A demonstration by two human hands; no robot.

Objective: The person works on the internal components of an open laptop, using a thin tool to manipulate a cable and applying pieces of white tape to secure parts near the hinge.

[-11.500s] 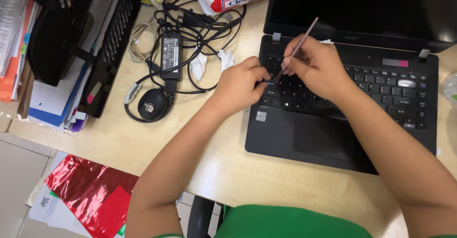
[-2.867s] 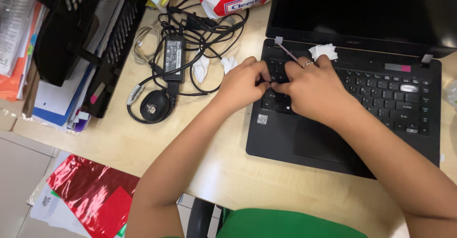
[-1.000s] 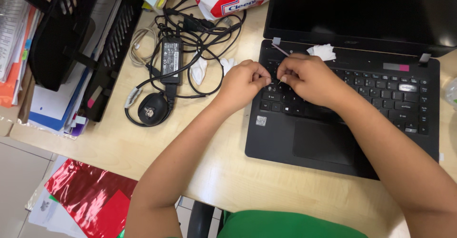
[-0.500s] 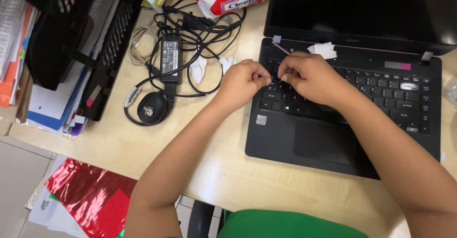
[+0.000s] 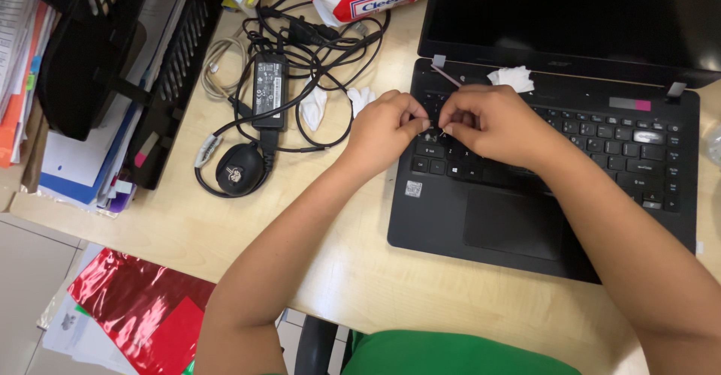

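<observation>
Hands at the upper-left keys of an open black laptop [image 5: 518,217]. Left hand [image 5: 383,131] and right hand [image 5: 492,123] meet fingertip to fingertip, each pinched shut on something too small to identify. A thin pink stick [image 5: 445,75] lies just beyond the right hand; white tissue scraps [image 5: 512,78] nearby; tangled cables [image 5: 300,60] lie outside the left hand.

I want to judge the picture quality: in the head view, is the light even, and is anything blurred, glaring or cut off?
Head view: light soft and even, shadows faint; the laptop screen is dark, without glare; left hand and right hand are sharp over the keyboard, whatever they pinch is too small to tell; the red foil sheet shines slightly; the black file tray is cut by the frame.
</observation>
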